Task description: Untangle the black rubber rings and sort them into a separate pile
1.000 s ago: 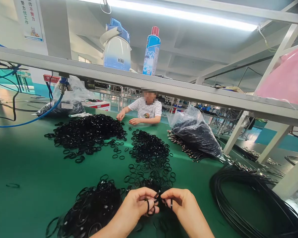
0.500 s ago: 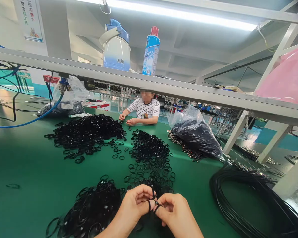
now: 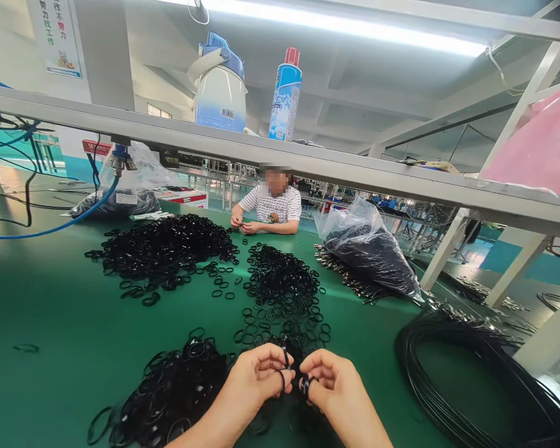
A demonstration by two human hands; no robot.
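Left hand [image 3: 261, 378]: fingers were curled nearly together, black bands [image 3: 282, 379] looped on them. Right hand [image 3: 333, 381]: fingers were pinched on a black ring [image 3: 306, 386], both over the near middle of the green worktop [image 3: 70, 317]. Far-left poster [image 3: 58, 40] read, in part, "不努力".

A long ceiling tube light [image 3: 336, 25] glares blown-out white over the bright room, laying pale sheen on the counter [image 3: 74, 336] and glints on the right plastic bag [image 3: 364, 233], while the near left heap of black rings [image 3: 186, 389] swallows detail, pixelation masks the far person's head [image 3: 275, 180], and wide-angle stretch tilts the right posts [image 3: 448, 249].
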